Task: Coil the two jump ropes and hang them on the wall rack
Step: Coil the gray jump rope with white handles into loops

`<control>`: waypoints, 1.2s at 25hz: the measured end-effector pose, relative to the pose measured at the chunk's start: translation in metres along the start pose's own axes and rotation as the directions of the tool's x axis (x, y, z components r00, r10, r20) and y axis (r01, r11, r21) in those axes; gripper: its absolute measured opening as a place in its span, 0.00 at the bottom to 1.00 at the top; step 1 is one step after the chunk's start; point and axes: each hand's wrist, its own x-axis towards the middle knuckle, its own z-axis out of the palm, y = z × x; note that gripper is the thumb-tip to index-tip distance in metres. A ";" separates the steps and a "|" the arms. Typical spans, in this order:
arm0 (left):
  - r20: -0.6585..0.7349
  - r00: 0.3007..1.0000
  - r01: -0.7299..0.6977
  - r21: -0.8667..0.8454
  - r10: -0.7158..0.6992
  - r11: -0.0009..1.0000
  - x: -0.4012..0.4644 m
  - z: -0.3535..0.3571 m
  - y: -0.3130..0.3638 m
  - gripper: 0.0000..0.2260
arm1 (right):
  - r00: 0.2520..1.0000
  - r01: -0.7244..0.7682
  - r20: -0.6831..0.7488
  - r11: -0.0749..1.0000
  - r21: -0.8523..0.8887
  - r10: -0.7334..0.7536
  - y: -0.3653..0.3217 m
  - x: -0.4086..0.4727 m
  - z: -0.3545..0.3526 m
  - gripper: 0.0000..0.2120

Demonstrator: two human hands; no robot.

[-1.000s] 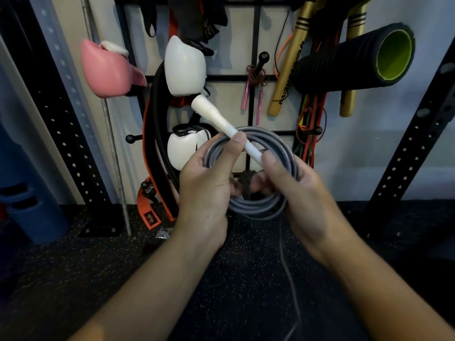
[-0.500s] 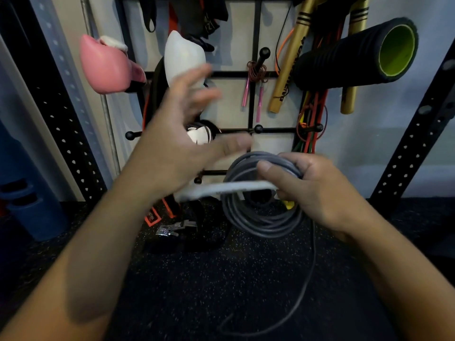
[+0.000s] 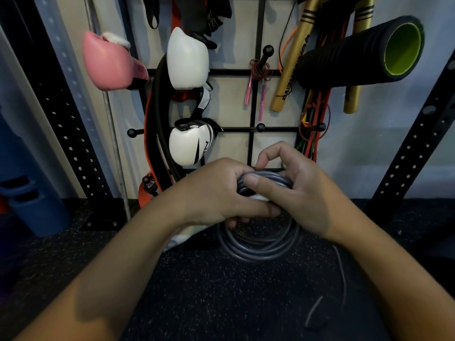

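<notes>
A grey jump rope (image 3: pixel 258 249) hangs as a coil of several loops in front of me, low before the black wall rack (image 3: pixel 253 102). My right hand (image 3: pixel 295 190) pinches the top of the coil with the thumb across the strands. My left hand (image 3: pixel 216 195) is closed around the same spot, over the rope's white handle (image 3: pixel 258 198), mostly hidden. A loose grey tail (image 3: pixel 341 274) trails down to the floor at the right. A second jump rope with pink handles (image 3: pixel 256 94) hangs coiled on a rack peg.
On the rack hang a pink boxing glove (image 3: pixel 108 62), two white gloves (image 3: pixel 187 57), black and orange bands (image 3: pixel 155 134), gold bats (image 3: pixel 293 62), coloured resistance bands (image 3: pixel 315 124) and a black foam roller (image 3: pixel 364 52). Bare pegs (image 3: pixel 260 127) stick out mid-rack. Perforated black uprights (image 3: pixel 413 153) flank it.
My left hand, raised and open half a second ago, has come down and closed on the coil's top. The white handle swung from sticking up-left to lying under the hands.
</notes>
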 end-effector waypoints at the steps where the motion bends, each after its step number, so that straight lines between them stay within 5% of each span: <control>1: -0.004 1.000 -0.006 0.017 0.006 1.000 0.000 0.002 0.000 0.07 | 1.000 0.003 -0.025 1.000 0.009 -0.003 -0.001 0.000 0.000 0.17; 5: -0.121 0.991 -0.064 -0.085 0.053 0.994 -0.002 -0.004 0.000 0.10 | 0.984 -0.023 -0.177 0.999 0.023 0.026 -0.003 0.000 -0.015 0.23; 9: -0.455 0.887 -0.297 -0.428 0.080 0.853 0.004 -0.001 -0.003 0.12 | 0.956 -0.136 -0.241 0.981 0.141 0.167 0.006 -0.003 -0.025 0.25; 14: -0.650 0.742 -0.498 -0.700 -0.167 0.511 0.016 0.038 0.000 0.14 | 0.965 -0.158 -0.132 0.905 0.396 0.226 0.011 -0.003 0.006 0.23; 18: -0.715 0.571 -0.454 -0.685 -0.404 0.570 0.014 0.060 0.000 0.20 | 0.987 -0.109 -0.038 0.829 0.549 0.154 0.000 -0.009 0.044 0.24; 20: -0.712 0.566 -0.427 -0.684 -0.415 0.591 0.013 0.060 -0.003 0.20 | 0.983 -0.072 -0.104 0.831 0.552 0.154 -0.001 -0.010 0.050 0.19; 26: -0.613 0.739 -0.318 -0.683 -0.279 0.658 0.014 0.069 -0.009 0.16 | 0.940 -0.122 -0.198 0.817 0.563 0.276 0.001 -0.005 0.037 0.16; 30: -0.641 0.727 -0.420 -0.699 -0.247 0.579 0.019 0.050 -0.020 0.15 | 0.923 -0.231 -0.239 0.930 0.287 0.303 -0.002 -0.002 0.009 0.08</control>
